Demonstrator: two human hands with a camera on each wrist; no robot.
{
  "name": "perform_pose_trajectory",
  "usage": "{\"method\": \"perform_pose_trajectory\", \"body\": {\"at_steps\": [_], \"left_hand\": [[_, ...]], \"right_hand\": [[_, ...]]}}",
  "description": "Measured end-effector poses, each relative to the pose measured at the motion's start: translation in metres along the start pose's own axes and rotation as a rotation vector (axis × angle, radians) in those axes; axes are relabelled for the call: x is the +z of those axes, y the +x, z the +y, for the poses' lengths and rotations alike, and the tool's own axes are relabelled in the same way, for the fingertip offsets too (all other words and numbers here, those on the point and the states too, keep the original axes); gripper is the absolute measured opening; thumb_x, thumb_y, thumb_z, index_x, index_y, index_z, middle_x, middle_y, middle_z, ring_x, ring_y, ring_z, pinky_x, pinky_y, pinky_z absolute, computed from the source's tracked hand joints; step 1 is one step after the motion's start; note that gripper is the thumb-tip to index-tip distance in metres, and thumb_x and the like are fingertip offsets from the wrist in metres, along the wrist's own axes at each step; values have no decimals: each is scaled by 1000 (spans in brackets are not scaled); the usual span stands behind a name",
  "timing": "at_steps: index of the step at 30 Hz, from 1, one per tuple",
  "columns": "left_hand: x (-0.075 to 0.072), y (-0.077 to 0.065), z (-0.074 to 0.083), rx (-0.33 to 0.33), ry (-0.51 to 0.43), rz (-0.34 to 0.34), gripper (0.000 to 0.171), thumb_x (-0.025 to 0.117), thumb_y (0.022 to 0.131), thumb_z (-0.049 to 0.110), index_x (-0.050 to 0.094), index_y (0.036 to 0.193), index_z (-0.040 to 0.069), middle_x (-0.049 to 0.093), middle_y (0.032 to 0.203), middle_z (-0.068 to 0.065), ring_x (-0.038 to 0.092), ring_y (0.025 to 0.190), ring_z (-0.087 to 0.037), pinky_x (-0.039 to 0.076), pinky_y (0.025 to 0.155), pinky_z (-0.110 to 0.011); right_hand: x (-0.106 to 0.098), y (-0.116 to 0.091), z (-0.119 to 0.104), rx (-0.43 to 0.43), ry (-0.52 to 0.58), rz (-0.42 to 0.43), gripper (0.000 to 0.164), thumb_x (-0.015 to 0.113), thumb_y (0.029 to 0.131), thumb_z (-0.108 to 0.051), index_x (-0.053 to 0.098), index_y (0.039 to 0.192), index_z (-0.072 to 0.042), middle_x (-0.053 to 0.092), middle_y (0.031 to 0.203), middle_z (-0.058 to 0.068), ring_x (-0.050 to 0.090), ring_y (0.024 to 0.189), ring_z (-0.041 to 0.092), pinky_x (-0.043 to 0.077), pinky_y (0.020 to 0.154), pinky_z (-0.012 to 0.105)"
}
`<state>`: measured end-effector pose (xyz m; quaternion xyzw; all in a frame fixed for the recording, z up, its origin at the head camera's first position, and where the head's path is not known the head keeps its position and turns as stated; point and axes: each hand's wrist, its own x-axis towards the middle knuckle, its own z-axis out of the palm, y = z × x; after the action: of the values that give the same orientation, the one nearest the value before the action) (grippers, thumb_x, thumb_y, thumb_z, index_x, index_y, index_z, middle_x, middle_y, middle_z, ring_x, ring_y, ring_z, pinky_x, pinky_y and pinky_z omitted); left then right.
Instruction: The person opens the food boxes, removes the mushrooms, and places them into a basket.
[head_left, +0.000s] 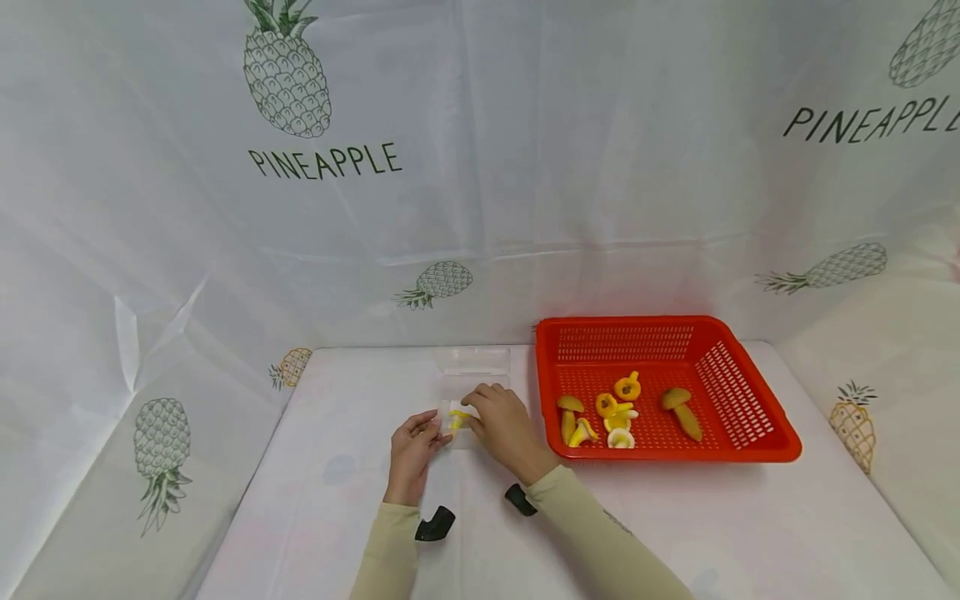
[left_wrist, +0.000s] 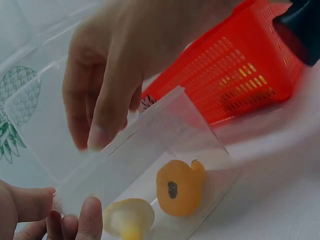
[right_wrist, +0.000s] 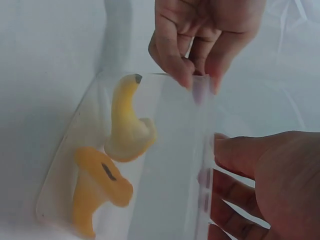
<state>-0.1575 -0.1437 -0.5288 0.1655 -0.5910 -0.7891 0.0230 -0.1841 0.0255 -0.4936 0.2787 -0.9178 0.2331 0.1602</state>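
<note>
A clear plastic box [left_wrist: 205,132] has a flap or lid [head_left: 472,362] folded back behind it. Inside lie two yellow mushrooms: one orange-yellow [left_wrist: 180,190], the other a paler one [right_wrist: 127,122] with a curved stem. My left hand [head_left: 412,454] pinches the box at a corner of its rim, thumb and finger on either side of the edge in the right wrist view. At the same rim, the thumb and fingers of my right hand [head_left: 506,425] are curled in against the plastic; several of its fingertips show through it.
To the right stands a red perforated basket [head_left: 667,454] with several yellow mushrooms [head_left: 618,415] and two brown-capped ones, including this mushroom [head_left: 681,412]. Two dark wrist devices [head_left: 437,525] appear near the sleeves. A pineapple-printed white sheet [head_left: 480,167] hangs behind the table.
</note>
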Motion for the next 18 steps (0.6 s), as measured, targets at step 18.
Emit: {"method": "perform_pose_trajectory", "body": {"at_steps": [18], "left_hand": [[0,1,-2,7,0,12,34,58,105,-5,51,135,-20,54,91,-4,55,79,-12,64,74,-23]], "right_hand": [[14,29,-1,116,10,-190,20,90,85,-16,83,101,-7,77,96,5,69,90,25,57,83,39]]}}
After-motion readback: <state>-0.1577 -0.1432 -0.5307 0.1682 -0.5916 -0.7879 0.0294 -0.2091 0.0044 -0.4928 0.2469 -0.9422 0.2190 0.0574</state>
